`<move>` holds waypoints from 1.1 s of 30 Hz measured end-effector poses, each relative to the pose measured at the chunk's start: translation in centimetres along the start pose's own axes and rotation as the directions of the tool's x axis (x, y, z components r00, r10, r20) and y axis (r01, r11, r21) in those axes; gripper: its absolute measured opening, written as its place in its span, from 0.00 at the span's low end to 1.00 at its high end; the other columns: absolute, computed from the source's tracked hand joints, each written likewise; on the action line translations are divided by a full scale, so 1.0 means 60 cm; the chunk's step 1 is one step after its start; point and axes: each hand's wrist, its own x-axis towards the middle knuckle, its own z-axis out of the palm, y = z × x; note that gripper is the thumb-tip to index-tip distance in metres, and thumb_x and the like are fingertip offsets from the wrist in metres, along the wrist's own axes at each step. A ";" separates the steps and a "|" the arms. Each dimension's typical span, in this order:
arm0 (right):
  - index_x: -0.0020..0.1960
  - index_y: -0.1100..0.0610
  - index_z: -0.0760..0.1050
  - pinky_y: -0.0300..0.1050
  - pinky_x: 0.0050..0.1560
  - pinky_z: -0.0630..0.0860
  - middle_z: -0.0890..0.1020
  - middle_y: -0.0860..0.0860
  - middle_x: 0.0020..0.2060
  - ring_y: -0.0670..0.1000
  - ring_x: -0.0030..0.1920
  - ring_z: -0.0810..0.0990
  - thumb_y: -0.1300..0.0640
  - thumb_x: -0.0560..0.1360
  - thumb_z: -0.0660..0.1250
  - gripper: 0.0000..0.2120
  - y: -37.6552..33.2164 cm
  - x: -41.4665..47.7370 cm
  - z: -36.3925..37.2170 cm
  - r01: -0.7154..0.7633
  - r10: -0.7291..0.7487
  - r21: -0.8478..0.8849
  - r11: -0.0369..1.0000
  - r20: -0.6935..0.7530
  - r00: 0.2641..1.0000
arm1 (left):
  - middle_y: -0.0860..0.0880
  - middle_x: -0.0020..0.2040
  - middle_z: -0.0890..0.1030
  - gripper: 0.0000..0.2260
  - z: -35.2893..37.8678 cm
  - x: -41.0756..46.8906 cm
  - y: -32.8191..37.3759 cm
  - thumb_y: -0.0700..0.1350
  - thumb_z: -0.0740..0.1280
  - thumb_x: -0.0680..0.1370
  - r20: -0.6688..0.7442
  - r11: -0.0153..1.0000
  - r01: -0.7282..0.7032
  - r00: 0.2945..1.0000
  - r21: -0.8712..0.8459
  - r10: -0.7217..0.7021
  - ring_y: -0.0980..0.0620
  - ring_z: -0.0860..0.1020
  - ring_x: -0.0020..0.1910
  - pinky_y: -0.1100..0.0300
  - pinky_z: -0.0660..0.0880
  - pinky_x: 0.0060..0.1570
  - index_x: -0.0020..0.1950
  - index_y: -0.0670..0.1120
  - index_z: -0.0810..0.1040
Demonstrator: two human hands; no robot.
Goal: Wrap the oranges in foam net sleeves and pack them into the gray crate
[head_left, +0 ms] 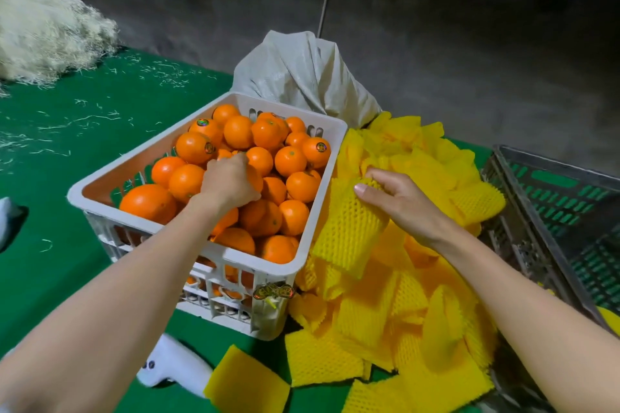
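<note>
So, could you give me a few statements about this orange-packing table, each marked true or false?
1. The left hand grips an orange in the white crate. True.
2. The right hand holds an orange. False: it holds a yellow foam net sleeve.
3. The pile of sleeves lies between the white crate and the gray crate. True.
4. The gray crate is full of wrapped oranges. False: no oranges show in it.
5. The table cover is red. False: it is green.
</note>
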 end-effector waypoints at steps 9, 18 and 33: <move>0.41 0.55 0.72 0.34 0.39 0.71 0.77 0.46 0.35 0.41 0.37 0.75 0.61 0.76 0.62 0.06 -0.026 -0.009 0.004 0.069 -0.081 0.182 0.981 0.058 0.995 | 0.44 0.61 0.75 0.26 -0.063 -0.058 0.106 0.50 0.76 0.64 0.323 0.120 0.319 0.946 -0.940 0.020 0.45 0.78 0.55 0.53 0.79 0.38 0.60 0.50 0.74; 0.44 0.57 0.71 0.33 0.32 0.70 0.77 0.47 0.31 0.42 0.31 0.74 0.58 0.73 0.64 0.03 -0.020 -0.063 -0.013 -0.056 -0.045 0.544 0.837 0.170 0.984 | 0.38 0.49 0.82 0.16 -0.058 -0.132 0.224 0.46 0.64 0.77 0.560 -0.220 0.625 0.775 -0.749 0.295 0.43 0.82 0.45 0.49 0.79 0.46 0.61 0.39 0.76; 0.49 0.46 0.77 0.43 0.38 0.70 0.80 0.50 0.38 0.49 0.33 0.73 0.50 0.76 0.62 0.06 0.021 -0.124 -0.007 0.161 -0.236 -0.249 0.955 -0.307 0.922 | 0.46 0.53 0.81 0.08 -0.013 -0.204 0.276 0.52 0.65 0.77 0.346 -0.022 0.353 0.926 -0.935 0.152 0.49 0.82 0.51 0.55 0.80 0.44 0.55 0.54 0.75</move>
